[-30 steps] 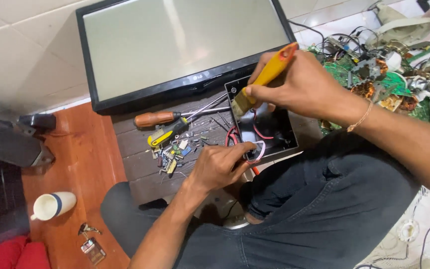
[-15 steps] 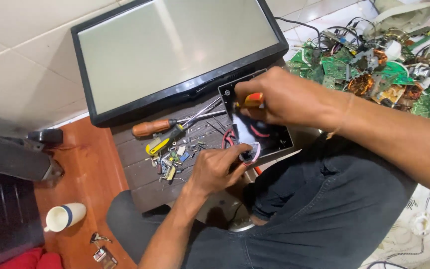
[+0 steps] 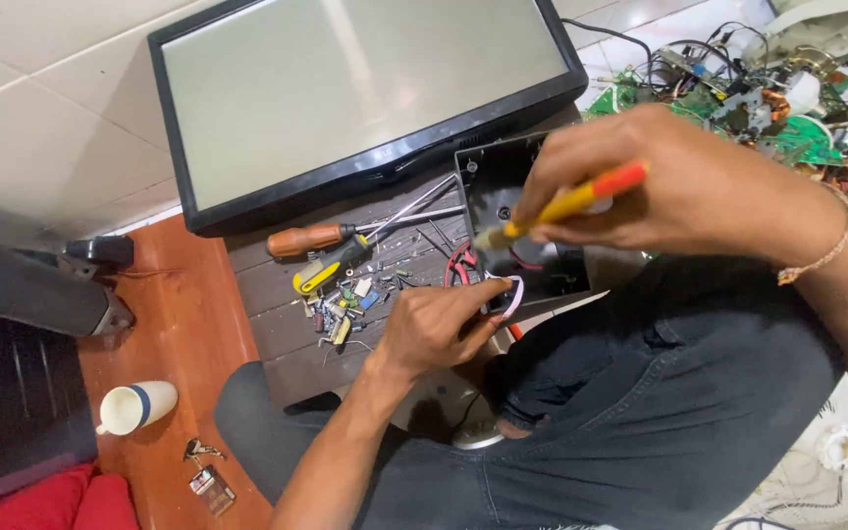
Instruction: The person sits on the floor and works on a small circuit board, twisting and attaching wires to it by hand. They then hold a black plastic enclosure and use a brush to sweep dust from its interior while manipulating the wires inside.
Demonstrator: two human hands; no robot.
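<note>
My right hand (image 3: 679, 186) grips a small brush with a yellow and orange handle (image 3: 581, 199), its bristles down inside an open black electronics case (image 3: 488, 182). My left hand (image 3: 434, 324) rests at the case's near edge, fingers on a white and pink wire loop (image 3: 514, 294), beside red wires (image 3: 458, 265). The case lies on a dark wooden board (image 3: 277, 339) over my lap.
A flat monitor (image 3: 365, 88) leans screen-up behind the board. Two screwdrivers (image 3: 326, 250) and several small loose parts (image 3: 345, 299) lie on the board. Green circuit boards and cables (image 3: 797, 108) pile at the right. A white cup (image 3: 134, 407) and keys (image 3: 206, 476) sit on the floor.
My right hand has swung the brush from raised to lowered into the case and shifted rightward. My left hand stays at the case's edge. The view has moved closer.
</note>
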